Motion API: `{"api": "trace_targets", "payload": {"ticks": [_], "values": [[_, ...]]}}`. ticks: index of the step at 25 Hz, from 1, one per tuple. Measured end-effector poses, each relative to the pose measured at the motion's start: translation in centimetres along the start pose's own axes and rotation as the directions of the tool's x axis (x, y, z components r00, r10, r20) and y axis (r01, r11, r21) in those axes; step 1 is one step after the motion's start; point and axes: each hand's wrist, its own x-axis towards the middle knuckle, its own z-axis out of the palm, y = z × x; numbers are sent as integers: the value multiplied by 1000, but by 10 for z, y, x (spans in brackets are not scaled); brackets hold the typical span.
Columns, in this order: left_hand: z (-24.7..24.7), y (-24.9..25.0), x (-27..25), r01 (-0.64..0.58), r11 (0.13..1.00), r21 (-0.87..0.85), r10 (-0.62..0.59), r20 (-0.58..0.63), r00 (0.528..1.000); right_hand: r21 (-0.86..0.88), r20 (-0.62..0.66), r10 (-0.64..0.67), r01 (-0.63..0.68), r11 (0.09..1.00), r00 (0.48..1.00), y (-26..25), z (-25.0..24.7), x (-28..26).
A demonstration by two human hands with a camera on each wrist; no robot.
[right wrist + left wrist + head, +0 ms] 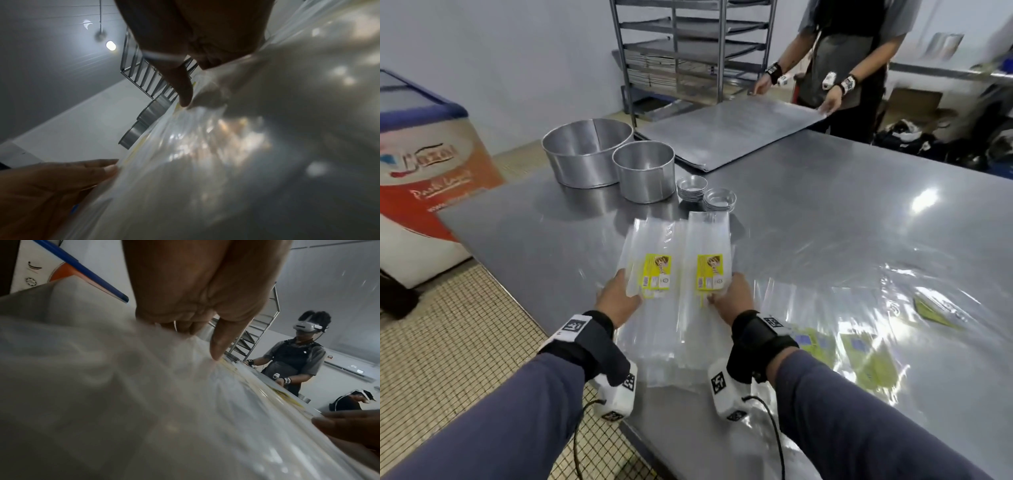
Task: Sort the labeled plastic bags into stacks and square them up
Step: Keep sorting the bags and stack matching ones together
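Head view: left hand (619, 298) pinching a bundle of clear bags with yellow labels (645, 260), thumb on top near the label; right hand (732, 295) pinching a second bundle (707, 255) the same way, just beside the first. Both bundles raised and slanting over the steel bench (825, 212), near ends overlapping a heap of clear plastic at the bench edge. To the right, loose bags (859, 329) spread unevenly, overlapping and unsquared. Beyond, two round pans (585, 150), small tins (719, 200), a flat tray (726, 133) handled by another person (842, 65). Left wrist view: left thumb (222, 340) pressed down on blurred plastic, fingers beneath hidden; fingertips of the other hand (337, 421) at the frame's right edge. Right wrist view: right thumb (183, 87) pressed on glossy film, left hand (51, 186) at lower left touching the film's edge. Progress, judged: sorting begun, two groups separated by hand; neither laid down as a squared stack; scattered bags on the right yet to be gathered, so most of the task remaining.
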Motion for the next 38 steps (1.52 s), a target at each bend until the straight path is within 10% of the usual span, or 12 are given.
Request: {"api": "trace_targets", "payload": {"ticks": [8, 13, 38], "values": [[7, 22, -10, 89, 957, 277, -102, 33, 994, -212, 89, -4, 23, 977, 996, 5, -35, -14], [34, 70, -46, -99, 923, 373, 134, -69, 989, -448, 97, -91, 125, 885, 991, 23, -91, -41], [378, 261, -311, -688, 611, 391, 437, 559, 705, -622, -233, 109, -234, 747, 966, 279, -432, -262]]}}
